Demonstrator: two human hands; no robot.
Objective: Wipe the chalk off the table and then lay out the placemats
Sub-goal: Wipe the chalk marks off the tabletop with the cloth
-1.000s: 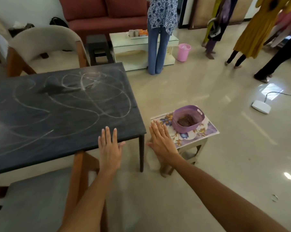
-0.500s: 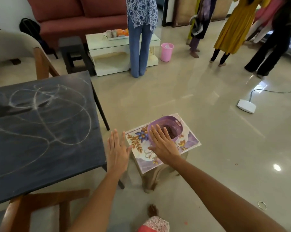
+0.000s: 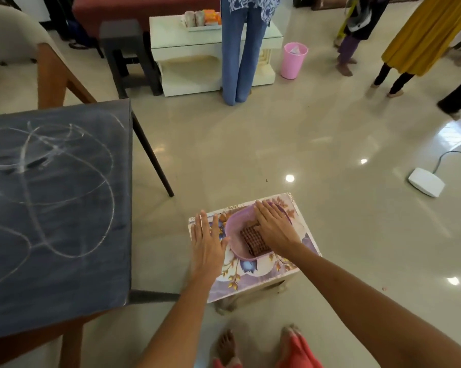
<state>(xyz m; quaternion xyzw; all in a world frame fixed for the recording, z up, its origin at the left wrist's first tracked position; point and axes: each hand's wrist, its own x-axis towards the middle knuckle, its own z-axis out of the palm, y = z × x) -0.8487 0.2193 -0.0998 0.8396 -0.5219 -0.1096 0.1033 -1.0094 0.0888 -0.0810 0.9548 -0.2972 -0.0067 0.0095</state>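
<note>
On the left, the dark slate-grey rectangular table (image 3: 56, 208) was covered in looping white chalk scribbles (image 3: 51, 181), so by our judgement the wiping had not begun. Our left hand (image 3: 207, 239) hovered flat and released, grasping nothing, beside the round lilac plastic basket (image 3: 234, 227) on the small floral-topped stool (image 3: 250, 277). Our right hand (image 3: 273, 225) reached, fingers extended, into that basket onto a brown woven cloth (image 3: 252, 239) (placemat or wiping cloth, we could not tell). No placemats were laid out.

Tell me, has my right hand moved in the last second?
Yes. The right hand went from the stool's near corner forward over the purple basket, and now reaches into it.
</note>
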